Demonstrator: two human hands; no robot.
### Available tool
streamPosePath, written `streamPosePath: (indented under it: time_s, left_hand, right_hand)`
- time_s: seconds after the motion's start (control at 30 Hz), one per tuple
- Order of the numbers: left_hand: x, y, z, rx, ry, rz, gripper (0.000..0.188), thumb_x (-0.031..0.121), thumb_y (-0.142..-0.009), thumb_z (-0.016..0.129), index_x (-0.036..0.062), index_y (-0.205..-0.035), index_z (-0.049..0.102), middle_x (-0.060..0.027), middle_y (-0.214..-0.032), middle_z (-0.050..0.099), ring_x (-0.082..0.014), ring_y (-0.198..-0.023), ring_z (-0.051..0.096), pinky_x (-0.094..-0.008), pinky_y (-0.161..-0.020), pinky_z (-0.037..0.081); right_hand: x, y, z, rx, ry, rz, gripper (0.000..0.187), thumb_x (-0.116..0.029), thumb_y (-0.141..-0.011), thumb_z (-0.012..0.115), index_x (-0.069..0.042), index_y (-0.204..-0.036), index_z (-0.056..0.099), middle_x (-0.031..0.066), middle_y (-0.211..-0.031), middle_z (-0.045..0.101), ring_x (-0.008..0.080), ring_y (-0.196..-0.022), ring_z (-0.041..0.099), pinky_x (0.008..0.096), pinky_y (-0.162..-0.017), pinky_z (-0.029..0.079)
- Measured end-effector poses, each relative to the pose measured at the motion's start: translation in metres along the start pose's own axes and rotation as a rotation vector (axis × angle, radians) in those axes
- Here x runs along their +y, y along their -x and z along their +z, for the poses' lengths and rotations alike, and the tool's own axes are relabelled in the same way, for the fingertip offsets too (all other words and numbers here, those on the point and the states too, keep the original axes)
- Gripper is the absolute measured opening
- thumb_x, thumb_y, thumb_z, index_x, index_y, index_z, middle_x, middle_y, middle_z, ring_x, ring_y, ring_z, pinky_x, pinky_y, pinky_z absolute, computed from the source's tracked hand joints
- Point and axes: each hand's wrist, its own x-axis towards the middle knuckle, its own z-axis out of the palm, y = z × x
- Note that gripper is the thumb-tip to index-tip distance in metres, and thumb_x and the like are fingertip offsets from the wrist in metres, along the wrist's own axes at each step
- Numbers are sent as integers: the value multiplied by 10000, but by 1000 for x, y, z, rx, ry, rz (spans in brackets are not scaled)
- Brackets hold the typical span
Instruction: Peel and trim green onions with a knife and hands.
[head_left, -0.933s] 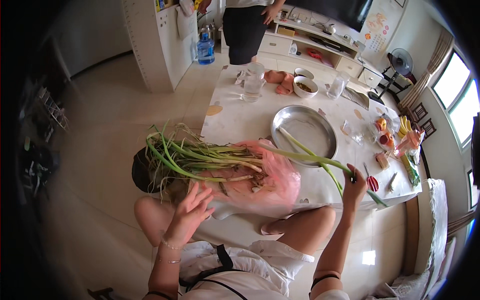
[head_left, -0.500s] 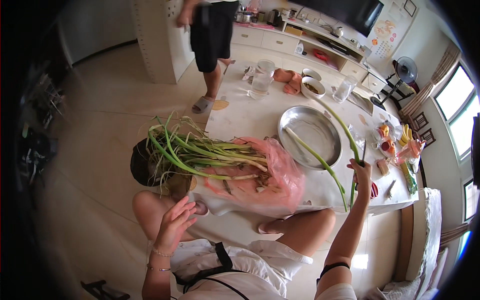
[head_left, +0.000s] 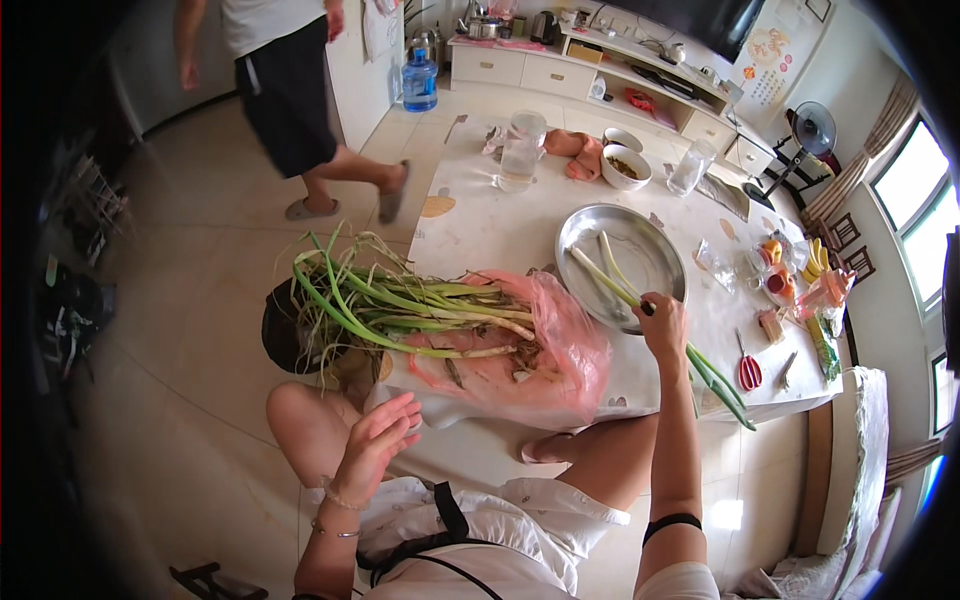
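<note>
My right hand point(head_left: 664, 325) is closed at the near rim of a round steel basin point(head_left: 572, 225), around a peeled green onion. Two pale green onion stalks point(head_left: 608, 270) lie side by side in the basin, and their green leaves point(head_left: 722, 388) run out past my wrist over the table's near edge. A small dark piece shows at my fingers; I cannot make out what it is. My left hand point(head_left: 385, 435) hangs above my lap, fingers stretched out, holding nothing. In front of it a heap of unpeeled green onions point(head_left: 420, 305) lies on a pink plastic bag point(head_left: 570, 350).
On the table point(head_left: 480, 235) stand a water jug point(head_left: 520, 160), a bowl point(head_left: 627, 170) and a glass jar point(head_left: 690, 172). Red-handled scissors point(head_left: 749, 372) lie right of my hand, near fruit and bananas point(head_left: 815, 262). Another person point(head_left: 290, 110) walks at the far left.
My right hand has moved left to the basin, bringing the green onion from upright to lying beside the other stalk. The other person has walked left. My left hand has shifted slightly right.
</note>
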Motion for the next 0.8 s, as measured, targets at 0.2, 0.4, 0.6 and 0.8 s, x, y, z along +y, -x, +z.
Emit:
streamPosePath:
  time_s: [0.2,0.4,0.6,0.8]
  left_hand:
    - [-3,1,5,-46,-51,-25,415,184,-952,532,16,-1326,468,-124,-1279,547,-199,-1160,535,-327,-951,432]
    - [4,-6,16,-149,-83,-20,398,189,-962,523,10,-1315,480,-121,-1252,570,-199,-1140,555,-319,-939,441]
    - [16,-25,43,-206,-65,128,432,164,-955,552,-17,-1335,452,-143,-1278,549,-199,-1154,549,-322,-976,441]
    - [40,-33,76,-208,81,645,478,149,-988,479,-18,-1410,329,-208,-1358,471,-264,-1248,488,-361,-1007,432]
  right_hand:
    - [-13,0,0,-51,145,-59,162,-126,-708,724,-45,-847,704,110,-936,671,347,-812,642,411,-751,505]
    - [-23,4,-3,-47,279,-34,93,-87,-724,642,-32,-781,690,140,-887,651,356,-783,635,436,-737,502]
    - [-80,42,-56,42,-102,6,146,-133,-722,689,3,-763,656,123,-685,628,272,-588,598,357,-573,453]
    - [-184,129,-86,-251,-551,-17,199,-29,-694,733,8,-883,681,76,-758,642,122,-611,545,260,-558,438]
